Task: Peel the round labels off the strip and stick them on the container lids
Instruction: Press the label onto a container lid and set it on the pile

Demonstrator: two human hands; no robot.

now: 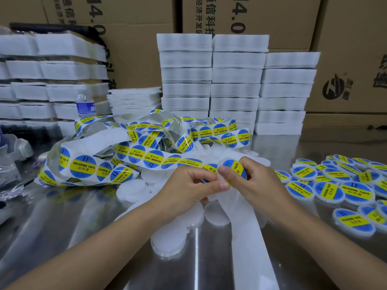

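The left hand [194, 185] and right hand [258, 181] are meeting above the middle of the desk [73, 227], with the label [235, 170] between them. The right hand is curling its fingers round a white lid [227, 162] and is tilting it up towards the camera. The left hand is pinching the label's left edge with thumb and forefinger. The label's yellow band is running steeply, from far to near.

The strip [134, 153] is stretching leftward from the hands in a loose tangle across the desk's far-left part. Its bare backing [251, 258] is trailing straight from under the hands to the near edge.

Bare lids [173, 237] are lying under and just in front of the hands. Labelled lids [335, 189] are crowding the right edge, near the right wrist. Bare metal is showing along the near-left corner. Foam stacks [234, 80] are lining the far edge.
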